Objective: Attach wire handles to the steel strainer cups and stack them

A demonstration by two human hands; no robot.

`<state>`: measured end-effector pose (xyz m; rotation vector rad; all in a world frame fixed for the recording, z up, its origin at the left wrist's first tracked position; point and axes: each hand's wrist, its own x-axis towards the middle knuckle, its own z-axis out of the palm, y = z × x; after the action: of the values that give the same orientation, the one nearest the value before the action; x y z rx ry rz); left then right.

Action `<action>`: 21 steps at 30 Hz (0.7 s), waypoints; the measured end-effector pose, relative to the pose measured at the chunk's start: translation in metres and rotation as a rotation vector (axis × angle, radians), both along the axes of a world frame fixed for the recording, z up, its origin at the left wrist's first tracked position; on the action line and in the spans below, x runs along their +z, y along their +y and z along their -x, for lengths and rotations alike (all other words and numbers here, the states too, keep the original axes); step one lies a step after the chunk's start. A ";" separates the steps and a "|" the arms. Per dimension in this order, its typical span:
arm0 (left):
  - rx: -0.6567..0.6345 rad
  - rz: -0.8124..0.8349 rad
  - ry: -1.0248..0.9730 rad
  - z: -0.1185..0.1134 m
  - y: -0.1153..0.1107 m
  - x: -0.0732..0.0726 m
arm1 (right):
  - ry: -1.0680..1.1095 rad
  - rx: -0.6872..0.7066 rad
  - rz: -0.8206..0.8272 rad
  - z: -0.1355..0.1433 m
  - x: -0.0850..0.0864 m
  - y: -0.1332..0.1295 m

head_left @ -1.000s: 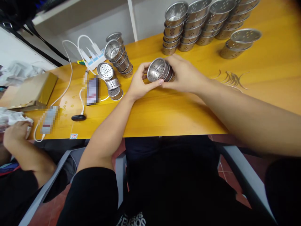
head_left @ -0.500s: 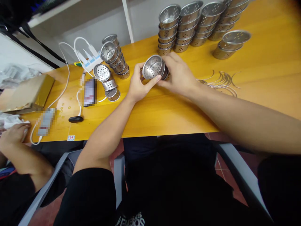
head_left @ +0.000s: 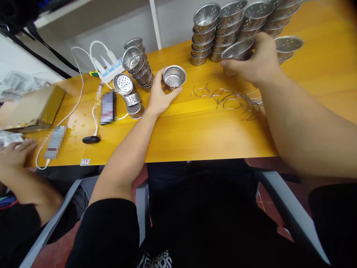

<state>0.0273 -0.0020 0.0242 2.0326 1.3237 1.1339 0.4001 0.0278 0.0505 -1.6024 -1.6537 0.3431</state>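
My left hand (head_left: 161, 95) grips a small perforated metal cup (head_left: 174, 77) between thumb and fingers, its open mouth facing up. Farther right, my right hand (head_left: 258, 61) is wrapped round another perforated metal cup (head_left: 238, 50), which is tilted and slightly blurred. Beyond that hand stand tall stacks of such cups (head_left: 203, 37), and a shorter stack (head_left: 288, 44) is partly hidden behind it. Several thin bent wires (head_left: 223, 98) lie on the table between my hands.
Leaning cup stacks (head_left: 138, 67) stand left of my left hand, near a power strip (head_left: 113, 70) with white cables. A phone (head_left: 108, 108), a black oval object (head_left: 91, 139) and a cardboard box (head_left: 33, 108) lie farther left. Another person's hand (head_left: 16, 152) rests at the table's left edge.
My hands have moved apart. My right hand has gone right with one cup, while my left keeps another, now more upright. The wires between them have come into fuller view.
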 end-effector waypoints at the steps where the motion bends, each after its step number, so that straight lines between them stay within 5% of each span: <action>1: -0.006 0.003 0.003 0.001 0.000 0.000 | 0.041 -0.040 0.026 -0.004 -0.001 0.002; 12: -0.042 -0.008 0.028 0.004 0.000 -0.003 | -0.028 -0.124 0.131 0.001 -0.003 -0.002; 18: -0.025 -0.025 0.068 0.004 0.004 -0.006 | -0.185 0.045 -0.216 0.003 0.019 -0.023; 21: -0.019 0.006 0.057 0.002 0.002 -0.003 | -0.286 0.290 -0.109 0.018 0.020 -0.031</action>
<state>0.0252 -0.0001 0.0213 2.0831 1.3310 1.0702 0.3821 -0.0029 0.0700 -1.3799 -2.0940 0.1690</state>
